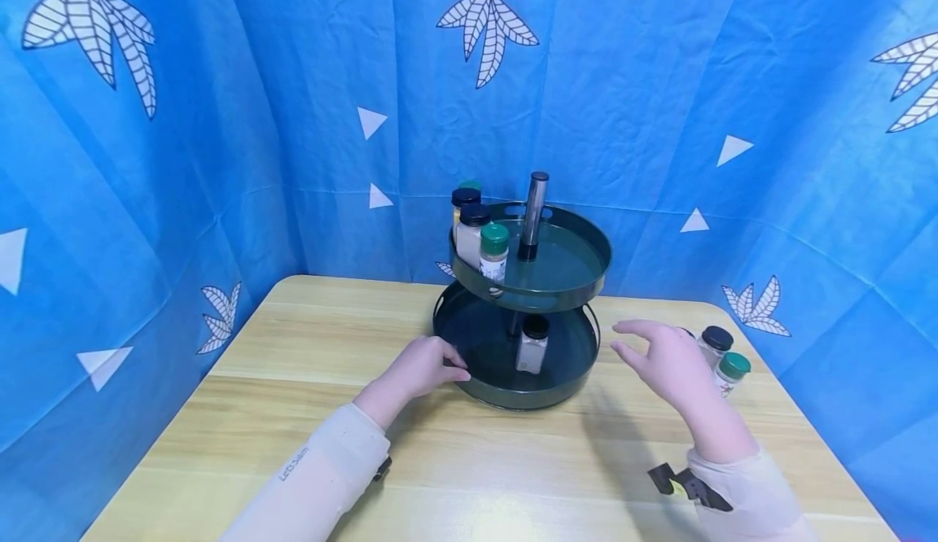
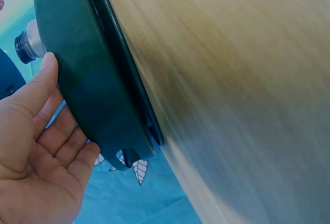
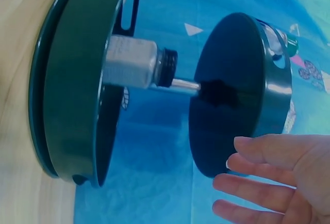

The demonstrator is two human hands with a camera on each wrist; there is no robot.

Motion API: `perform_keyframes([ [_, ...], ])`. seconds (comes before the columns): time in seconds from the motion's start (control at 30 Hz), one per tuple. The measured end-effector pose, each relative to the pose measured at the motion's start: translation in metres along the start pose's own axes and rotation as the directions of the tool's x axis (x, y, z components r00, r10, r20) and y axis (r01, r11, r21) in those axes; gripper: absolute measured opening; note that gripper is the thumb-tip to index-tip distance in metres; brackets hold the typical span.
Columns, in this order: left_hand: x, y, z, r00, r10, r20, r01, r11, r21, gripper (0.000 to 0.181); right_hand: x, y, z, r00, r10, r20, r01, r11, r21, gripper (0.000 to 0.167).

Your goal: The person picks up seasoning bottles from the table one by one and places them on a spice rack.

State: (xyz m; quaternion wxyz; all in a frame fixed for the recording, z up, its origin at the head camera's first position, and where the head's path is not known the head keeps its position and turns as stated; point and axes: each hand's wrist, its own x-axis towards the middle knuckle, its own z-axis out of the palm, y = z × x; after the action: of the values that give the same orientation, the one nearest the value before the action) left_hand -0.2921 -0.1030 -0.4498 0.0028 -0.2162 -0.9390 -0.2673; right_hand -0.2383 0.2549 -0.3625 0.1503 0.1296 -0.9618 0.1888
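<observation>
A dark green two-tier round stand has an upper tray (image 1: 579, 286) and a lower tray (image 1: 513, 395). My left hand (image 1: 421, 367) (image 2: 46, 152) holds the lower tray's rim at its left front, thumb and fingers at the edge. Inside that tray stands a clear jar with a black lid (image 1: 532, 347) (image 3: 131, 61). Beyond the tray's right side, my right hand (image 1: 674, 363) (image 3: 278, 177) hovers with fingers apart, holding nothing. The upper tray's left side carries several jars, among them a green-lidded one (image 1: 494, 253) and a black-lidded one (image 1: 471, 233).
More jars stand on the table's right, partly behind my right hand: a black-lidded one (image 1: 715, 343) and a green-lidded one (image 1: 730, 371). A chrome post (image 1: 536, 212) rises through the upper tray. Blue patterned cloth (image 1: 623, 119) hangs behind and beside the wooden table (image 1: 469, 485).
</observation>
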Motion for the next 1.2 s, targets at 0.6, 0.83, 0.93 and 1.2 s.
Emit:
perform_keyframes([
  [0.6, 0.0, 0.0, 0.0, 1.0, 0.004, -0.004, -0.004, 1.0, 0.0, 0.012, -0.005, 0.014, -0.019, 0.994, 0.103, 0.023, -0.103, 0.995, 0.005, 0.037],
  [0.83, 0.0, -0.001, 0.0, 1.0, 0.022, -0.011, -0.021, 1.0, 0.009, 0.012, -0.006, 0.026, -0.019, 0.993, 0.119, 0.001, -0.119, 0.993, 0.001, 0.037],
  [0.93, 0.001, -0.001, 0.0, 1.0, 0.021, -0.01, -0.02, 1.0, 0.01, 0.012, -0.006, 0.031, -0.018, 0.989, 0.148, 0.017, -0.149, 0.989, 0.009, 0.039],
  [1.2, 0.001, -0.001, 0.001, 1.0, 0.016, -0.008, -0.016, 1.0, 0.001, 0.011, -0.007, 0.044, -0.015, 0.981, 0.195, 0.02, -0.195, 0.981, 0.01, 0.039],
])
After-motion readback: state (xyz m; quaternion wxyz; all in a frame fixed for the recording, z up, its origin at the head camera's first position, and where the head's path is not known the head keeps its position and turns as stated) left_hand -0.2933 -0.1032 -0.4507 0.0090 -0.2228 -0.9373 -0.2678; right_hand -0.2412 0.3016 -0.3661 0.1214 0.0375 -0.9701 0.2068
